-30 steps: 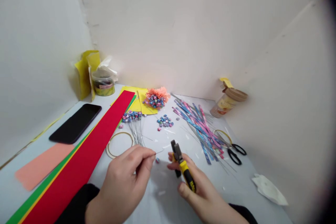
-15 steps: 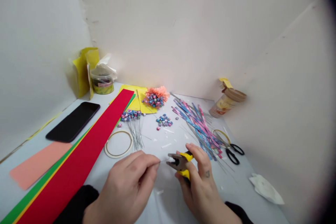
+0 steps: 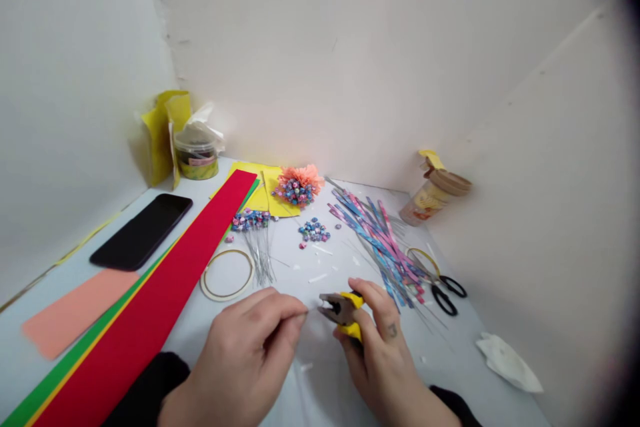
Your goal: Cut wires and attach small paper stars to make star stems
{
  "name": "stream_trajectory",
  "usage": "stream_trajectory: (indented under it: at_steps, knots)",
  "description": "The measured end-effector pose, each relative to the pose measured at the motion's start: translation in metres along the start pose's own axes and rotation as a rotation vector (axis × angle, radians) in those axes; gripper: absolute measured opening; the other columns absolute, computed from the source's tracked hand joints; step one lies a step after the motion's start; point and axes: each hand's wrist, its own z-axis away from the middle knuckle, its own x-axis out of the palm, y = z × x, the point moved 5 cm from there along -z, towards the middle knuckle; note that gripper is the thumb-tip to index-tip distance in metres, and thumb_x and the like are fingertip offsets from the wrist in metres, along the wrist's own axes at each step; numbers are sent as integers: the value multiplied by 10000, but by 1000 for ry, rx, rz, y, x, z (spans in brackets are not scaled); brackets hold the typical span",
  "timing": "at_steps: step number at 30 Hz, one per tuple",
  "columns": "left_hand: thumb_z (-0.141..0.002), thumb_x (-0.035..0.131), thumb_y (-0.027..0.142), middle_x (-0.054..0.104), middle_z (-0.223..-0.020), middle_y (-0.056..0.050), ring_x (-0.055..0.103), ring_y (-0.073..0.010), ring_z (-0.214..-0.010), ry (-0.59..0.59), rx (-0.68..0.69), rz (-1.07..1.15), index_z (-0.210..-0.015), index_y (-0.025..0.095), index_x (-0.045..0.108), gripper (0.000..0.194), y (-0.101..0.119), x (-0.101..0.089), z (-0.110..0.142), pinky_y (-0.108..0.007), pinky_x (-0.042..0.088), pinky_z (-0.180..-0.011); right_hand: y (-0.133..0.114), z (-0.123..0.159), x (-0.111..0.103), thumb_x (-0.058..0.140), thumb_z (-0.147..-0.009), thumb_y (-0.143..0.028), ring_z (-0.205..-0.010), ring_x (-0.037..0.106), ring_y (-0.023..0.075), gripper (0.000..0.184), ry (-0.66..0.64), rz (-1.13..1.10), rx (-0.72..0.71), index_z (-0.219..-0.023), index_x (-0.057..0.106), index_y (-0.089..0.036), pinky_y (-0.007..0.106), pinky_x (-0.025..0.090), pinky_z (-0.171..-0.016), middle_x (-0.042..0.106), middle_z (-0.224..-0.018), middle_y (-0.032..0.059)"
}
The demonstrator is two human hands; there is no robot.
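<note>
Yellow-handled pliers (image 3: 342,307), jaws parted, are held in my right hand (image 3: 386,350), at three o'clock from the thin wire (image 3: 313,309) pinched in my left hand (image 3: 250,347); too light a pinch could let it slip.

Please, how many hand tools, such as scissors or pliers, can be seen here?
2: the pliers in the right hand, and the scissors, handles right of the patterned strips. Others could be hidden.

The left hand (image 3: 250,343) is pinching a thin wire (image 3: 313,309) left of the yellow-handled pliers (image 3: 345,311), which the right hand (image 3: 383,343) is holding, while scissors (image 3: 439,277) are lying to their right.
</note>
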Motion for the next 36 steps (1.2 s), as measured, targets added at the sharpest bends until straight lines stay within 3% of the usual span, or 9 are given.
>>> stream_trajectory:
  at_steps: [9, 17, 23, 26, 36]
  knots:
    - [-799, 531, 68, 624, -620, 31, 601, -73, -558, 0, 7, 20, -774, 188, 626, 155, 0, -2, -1, -132, 467, -539, -2, -2, -2, 449, -845, -103, -1093, 460, 273, 178, -31, -62, -19, -1009, 498, -149, 432, 485, -859, 470, -1167, 148]
    - [-814, 526, 79, 642, -644, 25, 610, -88, -576, -29, 23, 39, -797, 197, 622, 152, 0, -2, -1, -161, 479, -550, -2, 2, -2, 448, -819, -68, -1043, 515, 235, 263, -114, -191, 6, -1064, 471, -163, 359, 510, -846, 512, -1096, 131]
    - [-817, 537, 83, 631, -642, 29, 603, -77, -578, -24, 22, 31, -798, 190, 622, 138, 0, -3, -2, -151, 467, -560, -4, -1, -4, 453, -815, -91, -1177, 436, 248, 258, -167, -265, 0, -1062, 450, -165, 360, 493, -900, 407, -1231, 161]
    - [-811, 543, 73, 627, -637, 30, 597, -67, -571, -13, 25, 34, -791, 183, 625, 138, 1, -3, -3, -135, 459, -559, -3, -2, -3, 446, -815, -88, -1196, 413, 254, 240, -151, -229, 14, -1040, 456, -172, 384, 489, -909, 366, -1258, 162]
    - [-818, 536, 79, 633, -651, 35, 598, -78, -579, -49, 1, 59, -800, 201, 615, 146, -2, -2, 0, -153, 463, -560, -1, 0, -2, 457, -819, -91, -1082, 504, 240, 227, -68, -189, 8, -1026, 480, -181, 372, 523, -853, 467, -1138, 137]
